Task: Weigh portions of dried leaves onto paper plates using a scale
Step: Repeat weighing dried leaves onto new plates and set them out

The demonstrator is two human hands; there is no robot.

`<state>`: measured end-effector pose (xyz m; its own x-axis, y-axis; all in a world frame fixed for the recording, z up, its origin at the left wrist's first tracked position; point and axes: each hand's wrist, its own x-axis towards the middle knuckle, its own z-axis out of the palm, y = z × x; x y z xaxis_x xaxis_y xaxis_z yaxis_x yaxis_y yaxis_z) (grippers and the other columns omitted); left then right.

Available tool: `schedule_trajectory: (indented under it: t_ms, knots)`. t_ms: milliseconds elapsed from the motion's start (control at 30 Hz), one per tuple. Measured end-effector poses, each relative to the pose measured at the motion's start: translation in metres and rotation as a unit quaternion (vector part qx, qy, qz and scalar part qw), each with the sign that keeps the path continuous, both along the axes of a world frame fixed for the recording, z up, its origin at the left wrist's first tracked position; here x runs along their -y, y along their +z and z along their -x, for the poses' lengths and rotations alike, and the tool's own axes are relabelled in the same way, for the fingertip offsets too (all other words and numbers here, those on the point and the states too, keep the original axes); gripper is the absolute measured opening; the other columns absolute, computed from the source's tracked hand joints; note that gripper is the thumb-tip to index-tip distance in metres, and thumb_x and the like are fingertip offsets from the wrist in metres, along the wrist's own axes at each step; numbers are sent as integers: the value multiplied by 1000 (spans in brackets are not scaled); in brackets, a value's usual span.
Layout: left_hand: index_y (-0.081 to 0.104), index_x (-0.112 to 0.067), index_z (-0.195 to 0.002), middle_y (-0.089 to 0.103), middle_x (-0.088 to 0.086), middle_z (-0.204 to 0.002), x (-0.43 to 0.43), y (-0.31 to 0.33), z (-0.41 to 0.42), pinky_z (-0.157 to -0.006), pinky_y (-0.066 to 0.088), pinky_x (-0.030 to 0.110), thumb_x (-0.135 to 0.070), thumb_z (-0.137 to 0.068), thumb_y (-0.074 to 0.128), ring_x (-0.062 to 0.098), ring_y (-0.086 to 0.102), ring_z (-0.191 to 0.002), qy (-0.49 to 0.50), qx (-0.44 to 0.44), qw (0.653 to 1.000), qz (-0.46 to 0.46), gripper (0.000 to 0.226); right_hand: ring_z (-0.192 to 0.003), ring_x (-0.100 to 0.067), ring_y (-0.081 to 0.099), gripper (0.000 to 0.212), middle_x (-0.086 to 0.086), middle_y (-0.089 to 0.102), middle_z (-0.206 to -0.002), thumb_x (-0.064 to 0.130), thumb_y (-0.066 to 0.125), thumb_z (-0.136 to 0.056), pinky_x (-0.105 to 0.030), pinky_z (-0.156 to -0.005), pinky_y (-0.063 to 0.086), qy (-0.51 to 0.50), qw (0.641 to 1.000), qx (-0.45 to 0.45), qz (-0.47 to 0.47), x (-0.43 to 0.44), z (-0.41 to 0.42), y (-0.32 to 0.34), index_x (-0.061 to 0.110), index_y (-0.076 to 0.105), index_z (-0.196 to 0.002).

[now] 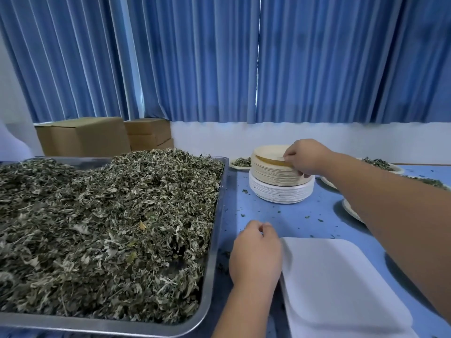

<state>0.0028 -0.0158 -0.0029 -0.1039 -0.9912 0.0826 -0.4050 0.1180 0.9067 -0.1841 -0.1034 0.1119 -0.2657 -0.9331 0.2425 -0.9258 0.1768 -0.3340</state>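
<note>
The left hand (255, 254) and right hand (305, 157) are bare, forearms (390, 215) likewise.

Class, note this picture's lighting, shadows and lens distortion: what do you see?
Head view: bright light leaks through the gap in the blue curtains; soft shadows lie on the table under the right forearm; the wide-angle lens bows curtain folds at the edges.

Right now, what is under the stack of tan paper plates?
A stack of white paper plates on the blue table. The right hand, pinching the top tan plate, covers the tan stack's right rim.
</note>
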Motion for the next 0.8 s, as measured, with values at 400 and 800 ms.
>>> schedule_trajectory:
  t_ms: [400,800]
  knots:
    - [45,-20,-67,50,-4,-71,-2,3,-1,-60,37,33,-27,-94,43,18,45,-67,0,-37,999,24,29,-83,-21,66,20,-6,69,-85,12,53,-94,-28,-75,50,11,970,111,216,-67,8,-11,5,72,-93]
    - [68,-26,-100,65,-10,-82,-25,31,-11,-64,46,26,-21,-97,50,5,59,-71,3,-215,975,54,19,-64,-16,61,25,-4,67,-76,0,58,-88,-35,-71,54,53,881,396,256,-198,3,-61,1,70,-66]
